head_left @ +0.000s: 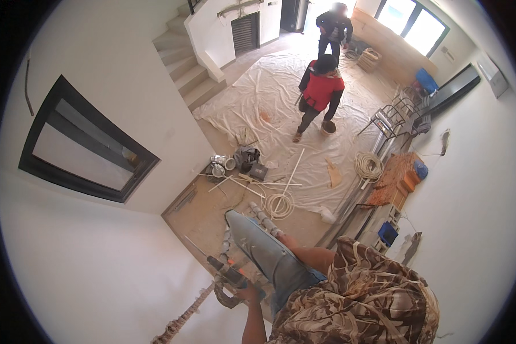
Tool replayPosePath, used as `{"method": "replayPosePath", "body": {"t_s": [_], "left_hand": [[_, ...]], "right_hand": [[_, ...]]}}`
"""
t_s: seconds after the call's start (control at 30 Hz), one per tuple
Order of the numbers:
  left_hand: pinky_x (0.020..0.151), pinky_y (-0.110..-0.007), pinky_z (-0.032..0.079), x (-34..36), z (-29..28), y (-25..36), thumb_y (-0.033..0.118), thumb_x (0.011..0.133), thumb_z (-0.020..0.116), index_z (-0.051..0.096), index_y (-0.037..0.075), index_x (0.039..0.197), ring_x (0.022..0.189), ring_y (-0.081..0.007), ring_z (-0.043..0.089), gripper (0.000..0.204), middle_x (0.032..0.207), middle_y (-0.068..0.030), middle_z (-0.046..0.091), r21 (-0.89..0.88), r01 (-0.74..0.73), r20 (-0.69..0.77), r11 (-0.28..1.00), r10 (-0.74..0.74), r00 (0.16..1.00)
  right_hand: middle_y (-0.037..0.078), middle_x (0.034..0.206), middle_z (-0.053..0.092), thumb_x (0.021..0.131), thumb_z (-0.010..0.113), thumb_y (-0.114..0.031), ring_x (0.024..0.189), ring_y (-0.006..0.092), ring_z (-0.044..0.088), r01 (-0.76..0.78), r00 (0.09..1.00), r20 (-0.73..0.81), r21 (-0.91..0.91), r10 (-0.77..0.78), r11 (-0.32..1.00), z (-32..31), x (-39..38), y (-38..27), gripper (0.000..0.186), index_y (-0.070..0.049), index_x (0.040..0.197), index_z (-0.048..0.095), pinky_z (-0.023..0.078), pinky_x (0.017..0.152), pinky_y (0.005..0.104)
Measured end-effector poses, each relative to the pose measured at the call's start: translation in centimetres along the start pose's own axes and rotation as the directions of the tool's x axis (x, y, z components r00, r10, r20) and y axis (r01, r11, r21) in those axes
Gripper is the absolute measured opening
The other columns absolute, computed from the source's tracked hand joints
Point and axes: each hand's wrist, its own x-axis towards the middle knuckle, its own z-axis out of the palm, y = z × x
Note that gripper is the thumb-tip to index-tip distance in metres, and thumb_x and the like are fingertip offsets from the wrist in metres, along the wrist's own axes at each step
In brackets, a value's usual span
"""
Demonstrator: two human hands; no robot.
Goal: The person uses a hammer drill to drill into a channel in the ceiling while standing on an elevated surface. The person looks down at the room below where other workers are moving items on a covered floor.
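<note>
Low in the view, my left hand [247, 293] grips a blue-grey power drill [228, 273] with a long bit pointing up and left. Beside it, a rough chased channel [186, 312] runs along the white wall. My right hand [285, 241] reaches past my denim-clad leg [258, 246] to a grey segmented rail or pipe [262, 217]; its fingers are too hidden to read. My camouflage top fills the lower right.
Two people [321, 92] [332, 28] stand on a white drop sheet [252, 97], the nearer holding a bucket [328, 127]. Coiled hose [368, 167], pipes, bags [246, 159], stacked chairs [387, 117] and red boards [393, 178] lie around. Stairs [189, 74] rise at upper left.
</note>
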Motion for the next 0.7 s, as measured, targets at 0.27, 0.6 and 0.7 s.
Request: {"method": "replayPosePath", "body": {"t_s": [0.27, 0.6, 0.7], "left_hand": [[0.103, -0.049, 0.041, 3.2, 0.3, -3.0, 0.037, 0.079, 0.075, 0.036, -0.009, 0.136, 0.124, -0.0408, 0.048, 0.084, 0.137, -0.0288, 0.044, -0.11, 0.114, 0.085, 0.987, -0.105, 0.991], [0.099, -0.046, 0.045, 5.8, 2.0, -7.0, 0.039, 0.075, 0.08, 0.034, -0.008, 0.133, 0.118, -0.0373, 0.053, 0.088, 0.131, -0.0293, 0.045, -0.194, 0.088, 0.062, 0.977, -0.077, 0.995], [0.097, -0.045, 0.046, 5.9, 1.5, -7.4, 0.039, 0.075, 0.08, 0.036, -0.008, 0.132, 0.116, -0.0369, 0.055, 0.086, 0.13, -0.028, 0.047, -0.123, 0.032, 0.058, 0.992, -0.025, 0.998]], "right_hand": [[0.024, 0.1, 0.067, 0.091, 0.057, -0.031, 0.095, 0.0445, 0.063, 0.005, 1.0, 0.014, 0.06, -0.006, 0.998, -1.5, -1.3, -1.3, 0.029, -0.007, 0.108, 0.058, 0.05, 0.077, 0.0531], [0.024, 0.112, 0.062, 0.091, 0.058, -0.035, 0.104, 0.0423, 0.06, -0.036, 0.995, 0.087, -0.012, 0.037, 0.999, -1.0, -1.1, -1.6, 0.04, -0.007, 0.118, 0.052, 0.048, 0.085, 0.0515], [0.024, 0.11, 0.062, 0.09, 0.059, -0.038, 0.103, 0.0421, 0.06, -0.041, 0.993, 0.112, -0.035, 0.045, 0.999, -0.6, -0.6, -1.0, 0.041, -0.008, 0.118, 0.052, 0.048, 0.084, 0.0517]]}}
